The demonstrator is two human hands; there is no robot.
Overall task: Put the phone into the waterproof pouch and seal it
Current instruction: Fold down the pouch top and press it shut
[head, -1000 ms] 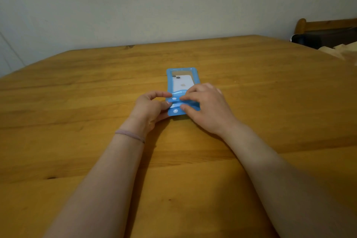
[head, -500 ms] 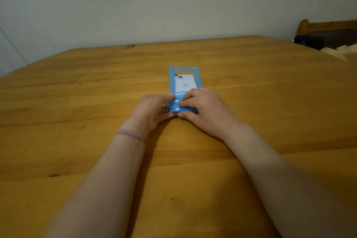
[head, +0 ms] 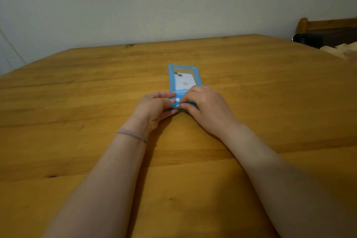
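Observation:
A blue waterproof pouch [head: 170,75] lies flat on the wooden table [head: 77,102], its long side pointing away from me. A white phone [head: 183,82] sits inside it, back up, its camera lenses at the far end. The near end of the pouch is folded over, and a round snap shows on the fold. My left hand [head: 154,109] pinches the left part of that folded end. My right hand [head: 207,108] presses on the right part, thumb and fingers closed on the flap. Both hands hide most of the closure.
A wall stands behind the table's far edge. At the far right are a dark wooden chair back [head: 326,25] and some beige cloth [head: 343,52]. A thin band circles my left wrist [head: 131,134].
The pouch's near end has been folded over further and my fingers have closed tighter on it. Both hands stay at the same spot on the table.

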